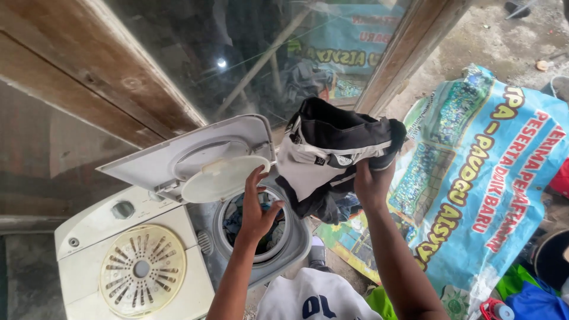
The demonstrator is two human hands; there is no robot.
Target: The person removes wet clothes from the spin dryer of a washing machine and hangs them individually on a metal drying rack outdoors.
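My right hand [372,184] is shut on a black and white garment [332,151], held up above the open drum [264,228] of a white twin-tub washing machine [89,237]. My left hand [256,207] reaches over the drum's mouth with fingers apart, touching the raised round inner cover [225,178] under the flipped-up lid [178,154]. Wet dark and blue clothes lie inside the drum.
A round cream vented cover [142,271] sits on the machine's left tub. A wooden-framed glass window [249,53] stands behind. A blue printed banner [492,178] lies on the ground at right. White cloth [314,296] hangs at the bottom; coloured items lie bottom right.
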